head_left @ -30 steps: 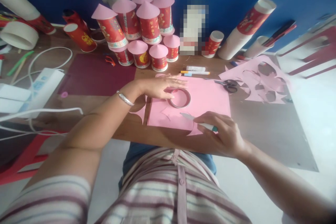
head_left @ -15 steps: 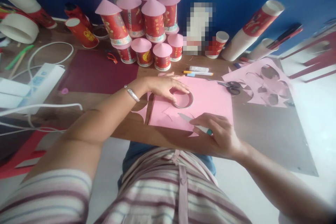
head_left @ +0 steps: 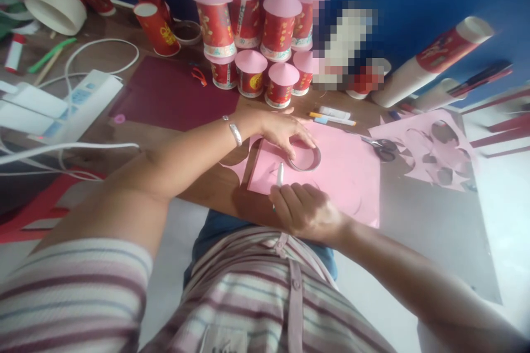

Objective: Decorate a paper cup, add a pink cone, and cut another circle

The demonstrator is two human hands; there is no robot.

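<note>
Ring (head_left: 319, 161) lying on pink paper (head_left: 350, 160), pen (head_left: 280, 174) pointing away beside it

The ring is lying flat, a little left of the paper's middle, showing a thin greyish rim and pink through its open centre; its far left part is being hidden. The paper is lying flat along the near side, showing faint curved lines at left and near right, its near edge being partly covered. The pen is being gripped over the paper's near left part, its white end pointing far, just left of the ring, and some teal is showing at its near end.
</note>
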